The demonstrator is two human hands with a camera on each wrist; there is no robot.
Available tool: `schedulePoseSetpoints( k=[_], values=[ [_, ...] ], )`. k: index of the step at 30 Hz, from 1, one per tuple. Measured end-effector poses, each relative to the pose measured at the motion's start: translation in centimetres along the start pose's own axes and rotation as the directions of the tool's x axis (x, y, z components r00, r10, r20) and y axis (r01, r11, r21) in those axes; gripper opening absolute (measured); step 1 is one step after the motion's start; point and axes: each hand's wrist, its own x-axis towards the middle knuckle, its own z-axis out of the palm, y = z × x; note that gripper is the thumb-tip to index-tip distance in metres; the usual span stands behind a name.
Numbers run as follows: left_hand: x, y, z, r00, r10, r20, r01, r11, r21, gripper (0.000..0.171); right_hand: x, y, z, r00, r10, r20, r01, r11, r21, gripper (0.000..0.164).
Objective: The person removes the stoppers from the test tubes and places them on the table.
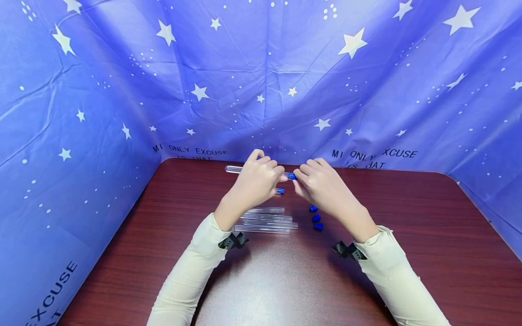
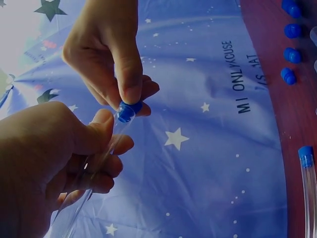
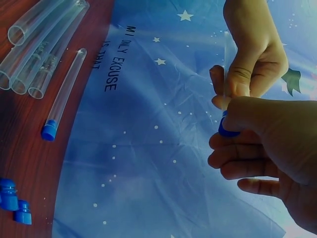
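Observation:
My left hand [image 1: 258,181] grips a clear test tube [image 1: 233,169], held nearly level above the far part of the table. At the tube's right end, my right hand [image 1: 324,188] pinches a blue cap [image 2: 128,110] between thumb and fingers. The cap sits at the tube's mouth; how deep it goes is partly hidden by the fingers. Below the hands lies another test tube [image 3: 64,94] with a blue cap [image 3: 49,130] in its end. Several uncapped test tubes [image 1: 265,222] lie side by side nearer the person, left of several loose blue caps [image 1: 316,218].
The dark red wooden table [image 1: 408,253] has rounded far corners. Blue cloth [image 1: 261,90] printed with stars and lettering hangs behind it and along the sides. A black wrist camera [image 1: 233,241] sits at the left cuff, another black camera [image 1: 348,250] at the right.

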Motion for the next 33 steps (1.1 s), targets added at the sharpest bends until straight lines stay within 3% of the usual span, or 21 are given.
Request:
schedulePoseSetpoints(
  k=[15,22,33],
  values=[
    [0.2,-0.1,-0.4,0.999,-0.042,0.006,0.042,0.999,-0.021,0.034,0.3,0.1,-0.3,0.999,-0.018,-0.041,0.015,0.997,-0.074,0.013],
    [0.3,-0.1,-0.6,0.999,-0.041,0.015,0.041,0.998,-0.046,0.030,0.2,0.4,-0.5,1.000,0.013,-0.022,-0.013,1.000,-0.014,0.012],
    [0.1,-0.3,-0.8,0.998,-0.065,-0.023,0.061,0.990,-0.125,0.021,0.1,0.9,-1.3,0.996,0.088,0.034,-0.091,0.992,0.088,0.016]
  ],
)
